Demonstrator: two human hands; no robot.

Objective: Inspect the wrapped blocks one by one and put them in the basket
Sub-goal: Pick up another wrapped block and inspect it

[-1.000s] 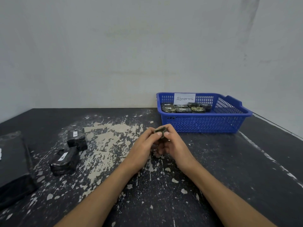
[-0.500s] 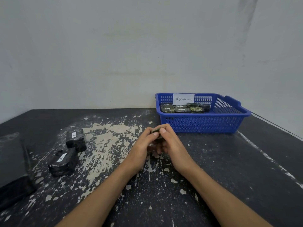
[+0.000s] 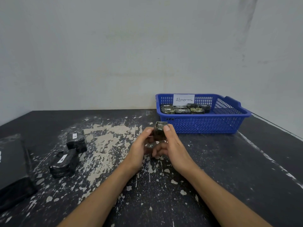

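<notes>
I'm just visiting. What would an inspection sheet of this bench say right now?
Surface: dark table, paint worn off in pale patches.
Job's things: held block in both hands; far wrapped block and near wrapped block wait at left; blue basket, with Abnormal label, holds stored blocks.
Clutter: black object at left edge.
Grippers: left hand and right hand both grip the held block.
Cables: nothing seen.
Surroundings: plain grey wall.

Label on basket reads "Abnormal"; two blocks labelled "A".
</notes>
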